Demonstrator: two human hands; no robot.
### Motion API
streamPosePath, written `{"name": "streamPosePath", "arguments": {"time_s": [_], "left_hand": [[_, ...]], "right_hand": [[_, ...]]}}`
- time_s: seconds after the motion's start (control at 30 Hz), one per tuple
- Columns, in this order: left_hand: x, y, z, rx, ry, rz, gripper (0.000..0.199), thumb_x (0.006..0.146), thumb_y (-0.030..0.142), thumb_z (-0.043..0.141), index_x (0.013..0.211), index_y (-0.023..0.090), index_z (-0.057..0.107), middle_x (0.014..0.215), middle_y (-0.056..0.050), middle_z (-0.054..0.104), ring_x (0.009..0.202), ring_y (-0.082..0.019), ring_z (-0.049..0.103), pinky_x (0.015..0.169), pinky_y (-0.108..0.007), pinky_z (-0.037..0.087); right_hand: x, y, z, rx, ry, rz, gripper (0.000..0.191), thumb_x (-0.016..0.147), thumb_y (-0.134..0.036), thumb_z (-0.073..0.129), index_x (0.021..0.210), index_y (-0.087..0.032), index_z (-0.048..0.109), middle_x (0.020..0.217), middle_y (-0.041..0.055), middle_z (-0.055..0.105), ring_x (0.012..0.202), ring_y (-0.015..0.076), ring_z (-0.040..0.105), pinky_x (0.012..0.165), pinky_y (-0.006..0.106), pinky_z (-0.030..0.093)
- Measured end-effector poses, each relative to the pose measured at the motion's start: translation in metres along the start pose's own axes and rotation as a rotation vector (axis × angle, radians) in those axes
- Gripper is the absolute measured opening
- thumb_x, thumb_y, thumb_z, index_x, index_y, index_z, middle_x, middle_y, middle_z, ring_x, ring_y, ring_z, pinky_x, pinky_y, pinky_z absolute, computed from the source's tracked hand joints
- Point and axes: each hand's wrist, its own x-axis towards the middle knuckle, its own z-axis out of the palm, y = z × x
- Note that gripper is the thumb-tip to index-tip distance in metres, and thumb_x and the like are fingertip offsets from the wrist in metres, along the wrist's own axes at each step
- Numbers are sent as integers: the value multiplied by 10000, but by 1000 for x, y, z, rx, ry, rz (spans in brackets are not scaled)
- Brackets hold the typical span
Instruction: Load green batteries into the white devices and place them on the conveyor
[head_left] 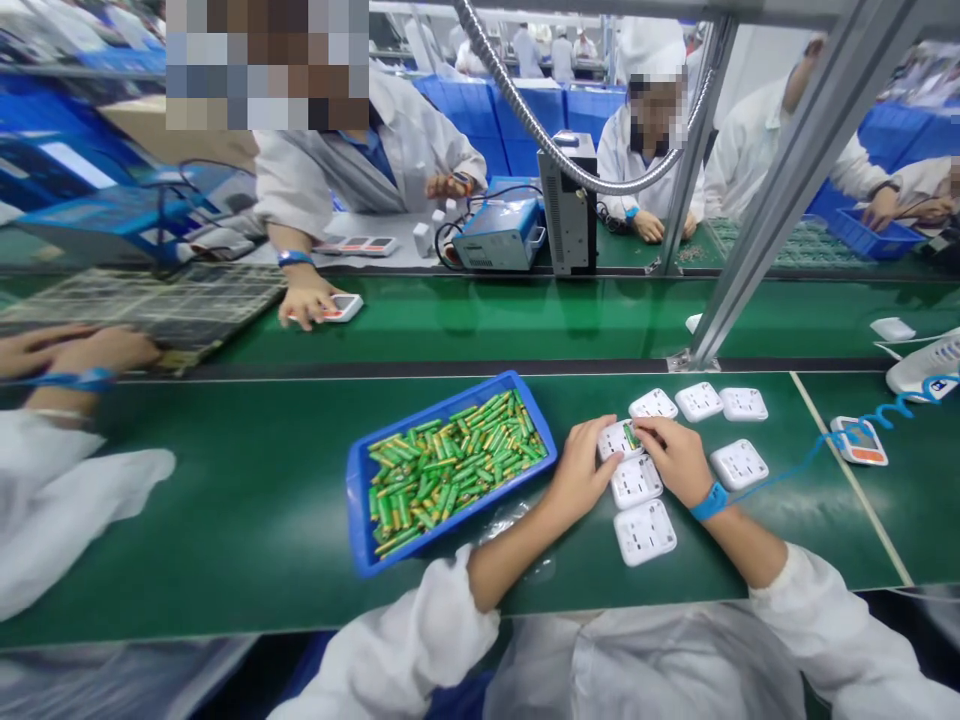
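Note:
My left hand [586,462] grips the left side of a white device [613,442], its fingers wrapped round the edge. On that device's right side, my right hand [675,455], with a blue wrist strap, pinches a green battery [631,436] at the compartment. Just below lie a second white device [636,482] and a third [645,532], both with their backs up. Several more lie above and to the right, one of them at the right [739,464]. A blue tray [355,510] full of green batteries [450,465] stands left of my left hand.
Clear plastic [510,518] lies beside the tray. A blue coiled cord [892,408] passes over an orange-and-white device [859,442] at the right. A metal post [757,220] rises behind the devices. Across the belt [480,315], a person's hand [307,297] touches another device; another person's hands [82,355] are at left.

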Motion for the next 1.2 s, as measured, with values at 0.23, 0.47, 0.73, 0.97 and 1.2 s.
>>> {"name": "streamPosePath", "arguments": {"time_s": [0.23,0.47,0.73,0.97,1.2], "left_hand": [[0,0,-1,-12,15,-31,515,1039,245,701,1536,256,568,1497,-114,691,1390,-313,625,1214,-524,500],[0,-1,-1,2,5,-34,507,1058,272,702,1543,242,559,1508,-123,682,1405,-314,611,1219,-522,499],[-1,-4,0,65,-3,22,509,1074,314,683,1560,224,557,1533,-152,659,1452,-341,581,1254,-567,476],[2,7,-7,-35,-3,173,458,1079,180,621,1530,253,599,1549,-134,661,1469,-299,617,1275,-520,496],[5,6,-4,-18,19,301,373,1103,137,532,1440,230,661,1417,-145,712,1356,-275,689,1170,-498,589]], "right_hand": [[-1,4,-1,-212,-88,-117,427,1082,-117,510,1414,-239,748,1173,105,708,1050,247,737,954,380,651],[-15,11,2,-438,-275,-131,726,925,53,470,1575,-224,633,1318,120,694,1026,232,710,983,383,646],[-16,5,-2,-215,-191,-104,589,985,-6,450,1468,-215,714,1297,130,730,1144,263,722,1055,436,629],[-11,3,-5,124,-54,107,401,1028,-333,724,1417,-233,724,1176,88,755,905,222,734,773,353,630],[-6,5,-3,101,-167,160,342,980,-442,841,1254,-239,812,952,14,786,756,173,637,746,292,494]]}}
